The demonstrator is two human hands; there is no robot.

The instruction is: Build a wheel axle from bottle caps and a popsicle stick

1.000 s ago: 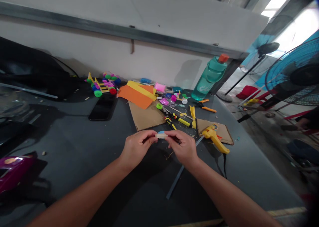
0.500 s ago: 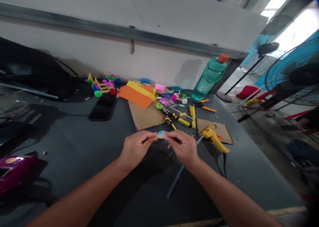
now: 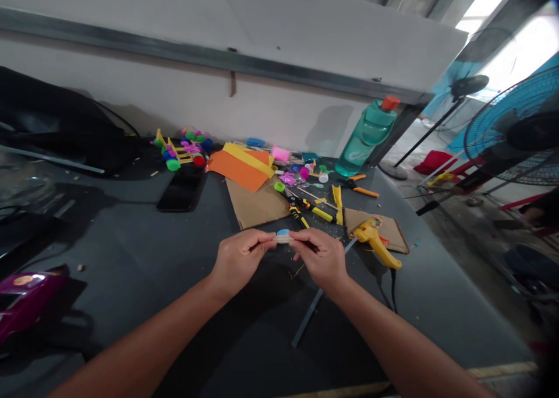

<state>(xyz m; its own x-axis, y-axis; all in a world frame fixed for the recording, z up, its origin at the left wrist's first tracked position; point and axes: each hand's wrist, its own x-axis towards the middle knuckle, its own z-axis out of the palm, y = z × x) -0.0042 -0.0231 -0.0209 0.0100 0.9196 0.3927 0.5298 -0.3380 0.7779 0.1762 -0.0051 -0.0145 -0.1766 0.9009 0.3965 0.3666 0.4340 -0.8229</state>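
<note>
My left hand [image 3: 240,263] and my right hand [image 3: 322,259] meet above the dark table, thumbs and fingertips pinched on opposite ends of a small pale strip [image 3: 283,240]. A light blue round piece [image 3: 283,232], like a bottle cap, shows at the strip's far side, between my fingertips. Its exact kind and how it joins the strip I cannot make out. Beyond my hands are yellow-and-black pliers [image 3: 299,216] beside a cardboard sheet [image 3: 248,208]. To the right of my right hand, a yellow hot glue gun [image 3: 376,243] rests on a smaller cardboard piece [image 3: 399,240], a glue stick jutting from it.
Along the wall stand a teal bottle [image 3: 364,138] and colourful toy-like assemblies [image 3: 181,150]. Orange paper [image 3: 238,171], a black phone [image 3: 181,189] and orange-handled pliers [image 3: 364,191] lie nearby. A magenta tool [image 3: 26,299] is at left. A fan [image 3: 519,130] stands beyond the table's right edge.
</note>
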